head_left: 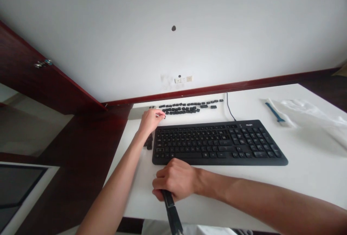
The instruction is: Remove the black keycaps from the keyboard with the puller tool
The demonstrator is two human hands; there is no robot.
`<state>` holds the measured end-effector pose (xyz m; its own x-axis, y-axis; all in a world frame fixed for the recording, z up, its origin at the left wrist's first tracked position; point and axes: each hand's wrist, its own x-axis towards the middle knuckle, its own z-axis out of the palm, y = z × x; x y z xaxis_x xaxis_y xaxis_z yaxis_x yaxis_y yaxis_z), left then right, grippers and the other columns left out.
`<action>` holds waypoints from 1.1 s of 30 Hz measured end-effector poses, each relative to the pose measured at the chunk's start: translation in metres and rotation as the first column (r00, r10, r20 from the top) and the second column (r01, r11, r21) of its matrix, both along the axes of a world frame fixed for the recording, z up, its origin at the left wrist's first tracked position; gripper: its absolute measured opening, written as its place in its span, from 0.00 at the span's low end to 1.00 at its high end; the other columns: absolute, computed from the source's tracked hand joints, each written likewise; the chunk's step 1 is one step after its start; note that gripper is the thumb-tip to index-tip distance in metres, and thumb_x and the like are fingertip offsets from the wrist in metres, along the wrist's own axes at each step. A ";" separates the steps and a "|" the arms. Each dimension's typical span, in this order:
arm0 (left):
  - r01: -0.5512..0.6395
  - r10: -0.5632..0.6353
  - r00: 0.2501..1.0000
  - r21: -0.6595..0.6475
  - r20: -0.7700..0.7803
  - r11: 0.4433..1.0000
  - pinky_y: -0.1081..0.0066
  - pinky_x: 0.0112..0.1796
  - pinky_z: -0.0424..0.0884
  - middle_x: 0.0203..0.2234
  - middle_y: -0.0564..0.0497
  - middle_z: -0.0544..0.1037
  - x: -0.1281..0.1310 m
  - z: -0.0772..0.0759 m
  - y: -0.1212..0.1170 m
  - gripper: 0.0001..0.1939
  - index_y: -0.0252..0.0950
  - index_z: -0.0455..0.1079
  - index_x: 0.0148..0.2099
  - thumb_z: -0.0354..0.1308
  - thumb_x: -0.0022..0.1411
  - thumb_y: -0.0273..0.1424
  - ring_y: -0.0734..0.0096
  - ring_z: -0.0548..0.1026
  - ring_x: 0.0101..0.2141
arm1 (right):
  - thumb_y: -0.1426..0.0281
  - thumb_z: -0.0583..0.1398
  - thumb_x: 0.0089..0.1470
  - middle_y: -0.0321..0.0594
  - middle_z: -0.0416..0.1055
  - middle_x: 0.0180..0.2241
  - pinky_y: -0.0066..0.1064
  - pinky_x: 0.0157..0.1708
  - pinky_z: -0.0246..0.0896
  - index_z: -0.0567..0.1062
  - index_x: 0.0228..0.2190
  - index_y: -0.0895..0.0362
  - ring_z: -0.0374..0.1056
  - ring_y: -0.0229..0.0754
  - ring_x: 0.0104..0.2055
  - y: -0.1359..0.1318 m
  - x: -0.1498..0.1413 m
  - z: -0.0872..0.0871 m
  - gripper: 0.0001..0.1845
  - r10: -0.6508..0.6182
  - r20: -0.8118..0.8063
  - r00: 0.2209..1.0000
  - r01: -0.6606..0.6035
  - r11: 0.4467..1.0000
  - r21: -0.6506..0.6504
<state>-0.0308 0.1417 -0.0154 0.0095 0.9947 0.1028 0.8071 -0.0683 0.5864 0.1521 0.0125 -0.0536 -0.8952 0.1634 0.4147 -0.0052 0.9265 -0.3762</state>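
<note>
- Standing left of the keyboard [219,142], a dark red wooden door [46,72] with a metal handle [43,63] fills the edge of the view.
- Beside the keyboard's far left corner, the left hand [148,121] is closed to a pinch, its fingertips [162,114] on a small black object that looks like a keycap, though it is too small to tell for certain.
- Just left of the keyboard sits a small stack of black keycaps [148,142].
- Beyond the keyboard lie rows of loose black keycaps [184,107]. They should be light, stiff and easy to flick away, so they are best taken by their side edges.
- Along the keyboard's near edge, the right hand [175,179] is closed around a black tool handle [170,204]. The tool seems rigid and is best held by this handle; its tip is out of view.
- Beyond the keyboard, a black cable [228,106] runs up from its far edge.
- Right of the keyboard lie a blue-handled tool [275,112] and a crumpled sheet of clear plastic [311,114] on the white desk [306,170].
</note>
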 end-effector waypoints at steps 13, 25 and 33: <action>0.050 -0.033 0.989 0.116 -0.141 0.992 0.65 0.45 0.72 0.39 0.51 0.85 0.006 -0.008 -0.009 0.09 0.41 0.82 0.40 0.59 0.69 0.30 0.64 0.80 0.36 | 0.64 0.57 0.65 0.33 0.72 0.26 0.32 0.21 0.40 0.71 0.28 0.55 0.63 0.35 0.22 0.004 0.001 0.007 0.14 0.027 0.041 0.999 -0.025 0.998 -0.062; 0.108 -0.071 0.964 0.134 -0.257 0.985 0.69 0.35 0.65 0.33 0.52 0.80 -0.007 0.000 -0.018 0.07 0.43 0.82 0.41 0.62 0.66 0.33 0.68 0.75 0.32 | 0.64 0.55 0.67 0.32 0.68 0.25 0.33 0.23 0.43 0.70 0.28 0.54 0.60 0.35 0.23 0.006 0.003 0.008 0.15 0.060 0.031 0.998 -0.059 0.998 -0.036; 0.072 -0.033 0.951 0.116 -0.306 0.991 0.70 0.31 0.62 0.30 0.52 0.80 0.003 -0.006 -0.018 0.07 0.42 0.82 0.42 0.62 0.66 0.31 0.68 0.74 0.30 | 0.64 0.54 0.68 0.33 0.68 0.25 0.32 0.24 0.43 0.70 0.28 0.55 0.60 0.35 0.23 0.007 0.003 0.008 0.15 0.072 0.055 0.996 -0.073 0.997 0.008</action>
